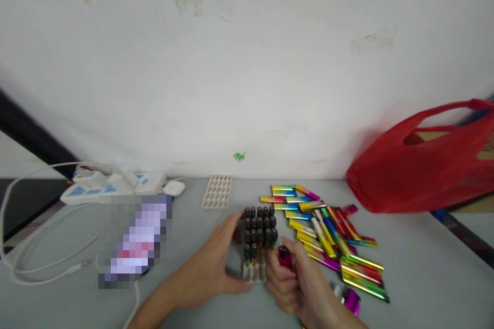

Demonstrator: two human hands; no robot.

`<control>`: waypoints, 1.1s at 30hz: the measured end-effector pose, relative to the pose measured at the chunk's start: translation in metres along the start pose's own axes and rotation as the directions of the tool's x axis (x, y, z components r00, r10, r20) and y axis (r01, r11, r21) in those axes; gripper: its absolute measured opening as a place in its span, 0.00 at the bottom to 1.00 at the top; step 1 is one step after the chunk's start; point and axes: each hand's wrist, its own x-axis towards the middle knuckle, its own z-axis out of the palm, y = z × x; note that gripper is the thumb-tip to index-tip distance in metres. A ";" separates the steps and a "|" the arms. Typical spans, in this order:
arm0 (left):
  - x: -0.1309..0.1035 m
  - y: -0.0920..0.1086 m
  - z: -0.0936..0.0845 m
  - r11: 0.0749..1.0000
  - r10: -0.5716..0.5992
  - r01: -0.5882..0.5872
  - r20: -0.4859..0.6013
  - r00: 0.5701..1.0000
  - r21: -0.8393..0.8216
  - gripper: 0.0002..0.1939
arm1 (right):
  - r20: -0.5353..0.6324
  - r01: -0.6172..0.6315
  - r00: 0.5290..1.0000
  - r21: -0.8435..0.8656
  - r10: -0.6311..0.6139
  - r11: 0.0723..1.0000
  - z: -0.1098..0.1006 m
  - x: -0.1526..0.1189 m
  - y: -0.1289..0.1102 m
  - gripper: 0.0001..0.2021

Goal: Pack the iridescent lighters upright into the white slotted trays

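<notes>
A pale tray (253, 274) stands on the grey table, with several black-topped lighters (260, 223) upright in rows. Empty pockets show along its front. My left hand (216, 262) curves around the tray's left side, thumb by the near corner and fingers by the back rows, steadying it. Just right of the tray, my right hand (293, 280) is closed around a magenta lighter (284, 257) with a dark top. My palm hides its lower part. Shiny multicoloured metallic sleeves (324, 231) lie in a loose pile beyond the right hand.
A second pale tray (216, 192) with empty pockets lies near the wall. At left are a phone (137, 241), a white power strip (116, 185) and looping white cables (50, 280). A red bag (420, 164) stands at right. Purple and silver pieces (351, 300) lie beside my right wrist.
</notes>
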 end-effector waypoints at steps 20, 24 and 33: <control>-0.001 0.003 0.000 0.999 -0.052 0.052 -0.002 0.999 -0.015 0.75 | -0.093 -0.037 0.995 -0.020 0.035 0.999 -0.002 -0.003 0.004 0.31; 0.000 0.003 0.000 0.999 -0.039 0.039 0.000 0.999 -0.013 0.73 | -0.088 -0.034 0.996 -0.026 0.032 0.999 -0.002 -0.002 0.007 0.30; -0.002 -0.001 0.001 1.000 -0.029 0.029 -0.003 1.000 -0.008 0.73 | -0.062 -0.028 0.998 -0.076 0.023 0.997 -0.017 0.007 0.012 0.35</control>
